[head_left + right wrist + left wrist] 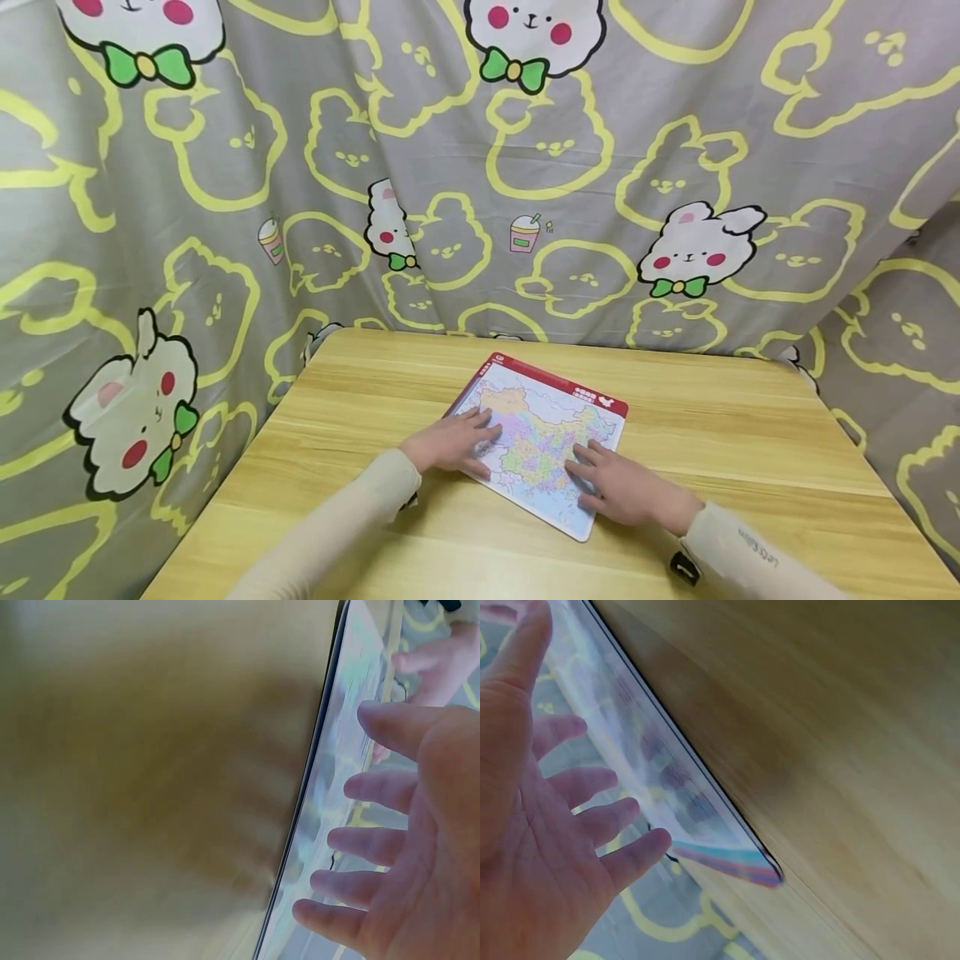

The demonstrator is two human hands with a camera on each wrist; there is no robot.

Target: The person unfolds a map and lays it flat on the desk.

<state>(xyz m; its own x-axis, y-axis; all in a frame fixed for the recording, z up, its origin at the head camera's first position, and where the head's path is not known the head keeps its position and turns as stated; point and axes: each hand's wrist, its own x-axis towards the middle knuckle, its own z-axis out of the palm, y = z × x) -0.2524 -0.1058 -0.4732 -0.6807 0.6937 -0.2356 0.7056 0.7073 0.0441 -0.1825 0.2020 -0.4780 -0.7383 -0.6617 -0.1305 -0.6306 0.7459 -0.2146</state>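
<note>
Pale yellow wood with long streaks of grain makes up the table (315, 425) in front of you, its top catching a soft gleam near the front. Grey fabric hangs close behind the far edge and down both sides, so the curtain (450, 158) walls in your work area. It is printed with yellow outlined figures, white rabbits (693, 250) with red cheeks and green bows, and small drink cups (525, 233); folds run through it, most plainly to your left.

Near the middle of the tabletop lies the map board (536, 425), flat and turned at an angle, with its red band (555, 382) along the side away from you. Pastel regions and pale blue cover its face, and its corners are rounded.

Your left hand (453, 440) is over its left side and your right hand (622, 483) over its right, both with fingers spread; you cannot tell whether the fingertips touch the board. Soft shadows fall on the wood beside it. Pale sleeves (337, 517) reach down to your wrists, and a black device (684, 568) sits under the right one.
</note>
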